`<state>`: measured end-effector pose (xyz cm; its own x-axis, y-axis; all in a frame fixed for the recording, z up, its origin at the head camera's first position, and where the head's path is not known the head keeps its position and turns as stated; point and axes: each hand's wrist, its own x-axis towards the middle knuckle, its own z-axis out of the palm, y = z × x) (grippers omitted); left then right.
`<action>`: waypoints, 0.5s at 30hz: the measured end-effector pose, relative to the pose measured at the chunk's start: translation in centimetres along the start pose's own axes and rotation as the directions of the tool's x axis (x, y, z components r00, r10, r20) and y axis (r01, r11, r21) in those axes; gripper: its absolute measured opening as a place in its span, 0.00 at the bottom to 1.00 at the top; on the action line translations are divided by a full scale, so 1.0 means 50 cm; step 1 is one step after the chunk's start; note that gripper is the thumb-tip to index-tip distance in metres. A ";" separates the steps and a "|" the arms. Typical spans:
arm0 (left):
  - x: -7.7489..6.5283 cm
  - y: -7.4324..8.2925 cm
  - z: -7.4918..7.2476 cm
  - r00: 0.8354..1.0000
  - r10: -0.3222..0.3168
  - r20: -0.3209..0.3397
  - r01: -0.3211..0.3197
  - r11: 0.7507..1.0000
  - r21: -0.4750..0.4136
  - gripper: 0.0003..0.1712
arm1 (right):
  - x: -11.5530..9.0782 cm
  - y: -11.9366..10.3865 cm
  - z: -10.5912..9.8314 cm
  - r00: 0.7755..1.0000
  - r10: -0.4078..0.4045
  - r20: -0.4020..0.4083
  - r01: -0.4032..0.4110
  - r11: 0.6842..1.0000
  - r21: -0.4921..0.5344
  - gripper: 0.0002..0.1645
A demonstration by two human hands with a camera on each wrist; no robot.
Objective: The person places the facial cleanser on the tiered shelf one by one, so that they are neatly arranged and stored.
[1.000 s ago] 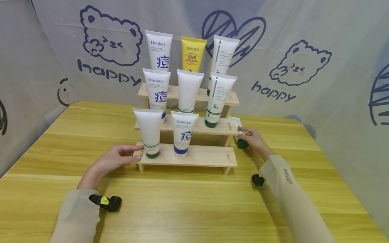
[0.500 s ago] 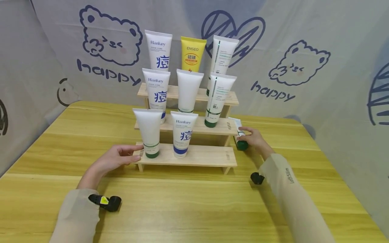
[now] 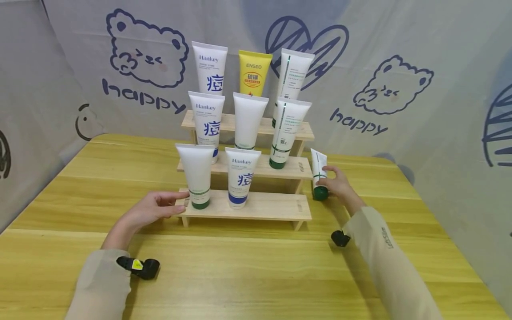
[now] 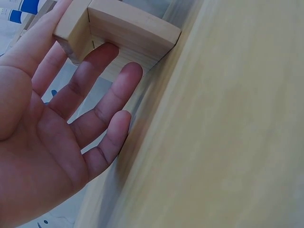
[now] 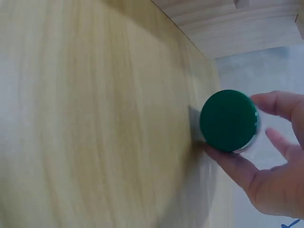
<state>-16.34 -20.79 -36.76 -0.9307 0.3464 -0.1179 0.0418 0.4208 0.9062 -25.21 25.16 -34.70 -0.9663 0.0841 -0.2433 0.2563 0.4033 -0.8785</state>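
At the right end of the stand, my right hand (image 3: 339, 184) pinches a white squeeze tube (image 3: 318, 165) with a green cap (image 5: 229, 121) between thumb and fingers. The tube leans, cap end down and toward me, beside the stand. My left hand (image 3: 154, 207) holds the left end of the lowest board of the three-step wooden stand (image 3: 276, 206), thumb at the front edge. In the left wrist view, its other fingers (image 4: 107, 107) spread loosely under the board end (image 4: 133, 26). A plain white tube (image 3: 195, 171) stands by those fingertips, with a Hankey tube (image 3: 242, 175) to its right.
The middle step bears a Hankey tube (image 3: 206, 118), a plain white tube (image 3: 249, 120) and a green-capped tube (image 3: 289, 129). On the top step are another Hankey tube (image 3: 209, 66), a yellow tube (image 3: 254, 73) and a white tube (image 3: 295, 71). A printed cloth (image 3: 224, 20) hangs behind the table.
My right hand has drawn the tube slightly right, out from behind the stand's end, and its top has lifted. My left hand has stayed at the board's end.
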 end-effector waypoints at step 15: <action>0.002 0.000 0.000 1.000 0.005 0.000 -0.005 1.000 -0.007 0.33 | 0.063 0.089 -0.037 0.991 -0.094 -0.093 0.110 0.977 0.181 0.67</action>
<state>-16.41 -20.75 -36.79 -0.9306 0.3480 -0.1137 0.0433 0.4131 0.9097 -27.16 28.88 -38.61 -0.9842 0.1305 -0.1200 0.1486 0.2387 -0.9597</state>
